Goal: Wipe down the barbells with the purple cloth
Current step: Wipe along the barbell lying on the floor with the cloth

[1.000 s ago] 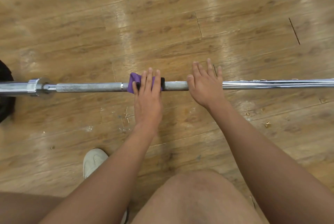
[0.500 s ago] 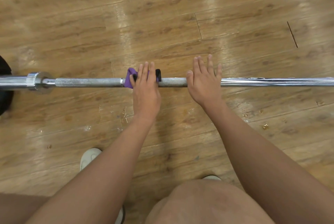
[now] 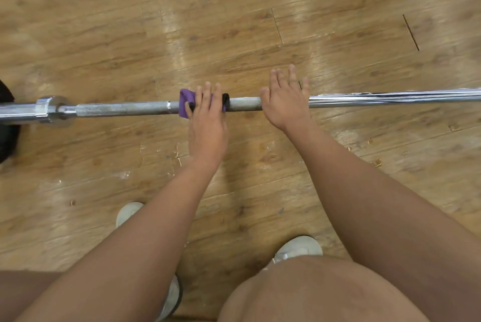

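Little has moved: my left hand [image 3: 208, 126] slid slightly left, flat fingers pressing the purple cloth [image 3: 185, 101] onto the barbell [image 3: 122, 109]; right hand [image 3: 286, 105] rests released on the bar, just right; bar lies left-right on the floor [image 3: 234, 22]; remaining knurled part runs left toward the collar [image 3: 53, 111].

One wide-angle view from the person's head, facing forward and steeply down onto the wooden floor [image 3: 234, 9], near enough that the arms [image 3: 166, 222] span the lower frame, knee [image 3: 320, 293] and shoes [image 3: 299, 246] at the bottom edge, barbell [image 3: 125, 109] crossing mid-frame.
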Demonstrator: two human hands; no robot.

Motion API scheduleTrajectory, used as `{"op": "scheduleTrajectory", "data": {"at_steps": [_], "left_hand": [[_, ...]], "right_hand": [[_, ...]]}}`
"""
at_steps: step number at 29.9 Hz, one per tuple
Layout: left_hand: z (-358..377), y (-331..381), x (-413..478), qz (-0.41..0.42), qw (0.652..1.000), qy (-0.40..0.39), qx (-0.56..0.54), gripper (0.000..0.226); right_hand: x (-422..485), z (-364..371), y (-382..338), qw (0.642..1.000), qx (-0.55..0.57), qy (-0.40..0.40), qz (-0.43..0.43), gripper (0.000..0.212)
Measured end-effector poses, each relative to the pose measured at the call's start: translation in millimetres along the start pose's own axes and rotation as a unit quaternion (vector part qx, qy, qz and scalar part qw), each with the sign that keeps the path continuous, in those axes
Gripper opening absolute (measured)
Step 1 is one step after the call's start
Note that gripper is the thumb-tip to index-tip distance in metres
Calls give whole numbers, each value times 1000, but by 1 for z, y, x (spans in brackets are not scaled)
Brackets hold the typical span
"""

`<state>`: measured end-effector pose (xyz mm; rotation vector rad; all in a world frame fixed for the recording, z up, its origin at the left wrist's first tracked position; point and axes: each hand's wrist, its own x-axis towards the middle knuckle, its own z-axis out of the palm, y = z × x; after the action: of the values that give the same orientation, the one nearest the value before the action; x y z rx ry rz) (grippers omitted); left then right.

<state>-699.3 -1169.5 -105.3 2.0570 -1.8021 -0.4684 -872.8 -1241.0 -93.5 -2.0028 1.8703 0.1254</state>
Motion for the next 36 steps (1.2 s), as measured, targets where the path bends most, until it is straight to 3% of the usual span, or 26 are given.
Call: {"op": "scheduleTrajectory", "data": {"at_steps": [10, 17, 28, 31, 36], "left_hand": [[10, 26, -15, 2, 999, -29, 18, 58], [15, 40, -28, 25, 998, -34, 40, 56], [13, 42, -47, 53, 996, -61, 29, 54], [4, 34, -54, 28, 998, -55, 13, 54], [9, 49, -65, 62, 994, -72, 54, 54]], "right_hand": [[-32, -3, -3, 999, 18, -34, 12, 62], [-78, 14, 19, 999, 20, 27, 20, 61], [-105, 19, 29, 998, 60, -2, -14, 61], [-112, 21, 32, 998, 62, -7, -21, 61], [-121, 23, 33, 997, 71, -19, -26, 62]]}}
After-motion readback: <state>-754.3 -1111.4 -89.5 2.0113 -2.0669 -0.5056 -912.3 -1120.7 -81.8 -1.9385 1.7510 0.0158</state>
